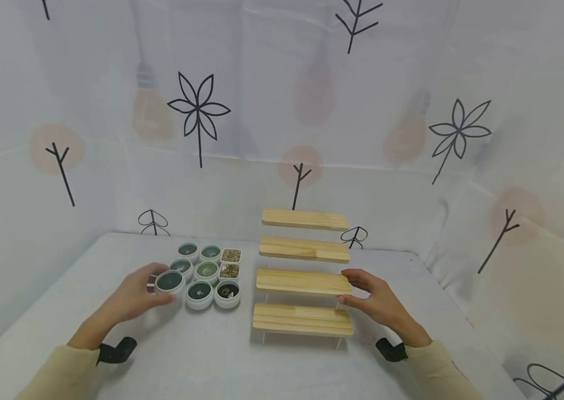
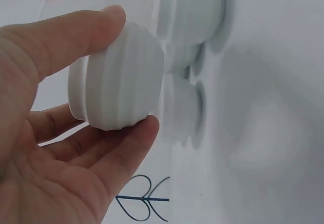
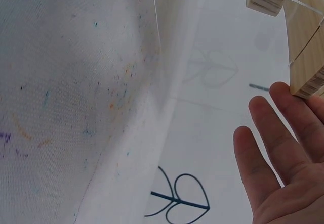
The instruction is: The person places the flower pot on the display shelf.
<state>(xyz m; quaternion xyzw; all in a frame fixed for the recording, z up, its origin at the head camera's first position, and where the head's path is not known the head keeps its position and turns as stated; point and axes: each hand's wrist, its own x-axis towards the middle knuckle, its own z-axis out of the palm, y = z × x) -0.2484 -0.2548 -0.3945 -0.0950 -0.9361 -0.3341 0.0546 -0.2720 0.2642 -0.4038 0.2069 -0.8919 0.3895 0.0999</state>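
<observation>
My left hand [image 1: 134,291] grips a small white round pot [image 1: 169,281] with a dark green top, lifted beside the other pots. In the left wrist view the ribbed side of this pot [image 2: 119,77] shows between thumb and fingers. My right hand [image 1: 377,297] holds the right end of a tiered wooden stand [image 1: 302,282], thumb at the front edge and fingers at the back. In the right wrist view several fingers [image 3: 281,138] lie nearly straight, one touching the corner of the board [image 3: 306,82]. Behind the stand's edge the thumb is hidden there.
Several white pots [image 1: 199,294] with green or dark tops stand close together at left centre. Two square pots [image 1: 230,271] with speckled tops adjoin them. The stand's boards rise in steps towards the back. A patterned white cloth [image 1: 272,111] hangs behind the white table [image 1: 202,355].
</observation>
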